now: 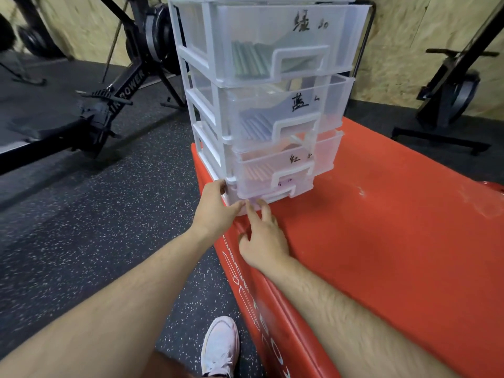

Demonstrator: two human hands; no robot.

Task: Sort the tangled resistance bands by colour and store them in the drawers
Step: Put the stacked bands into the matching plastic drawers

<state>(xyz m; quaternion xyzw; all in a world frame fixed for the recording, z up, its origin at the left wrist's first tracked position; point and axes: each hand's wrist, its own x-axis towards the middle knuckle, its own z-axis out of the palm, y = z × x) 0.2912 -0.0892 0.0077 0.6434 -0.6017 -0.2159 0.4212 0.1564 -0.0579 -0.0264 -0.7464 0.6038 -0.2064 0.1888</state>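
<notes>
Four drawers (272, 31), two hands (218, 208), one shoe (221, 347).

Clear drawer tower (207, 105) upright on the red padded box (381, 214), drawers poking out a bit: green bands (248, 60) highest, blue bands (256, 126) under them, red bands (259, 171) lower still.
</notes>
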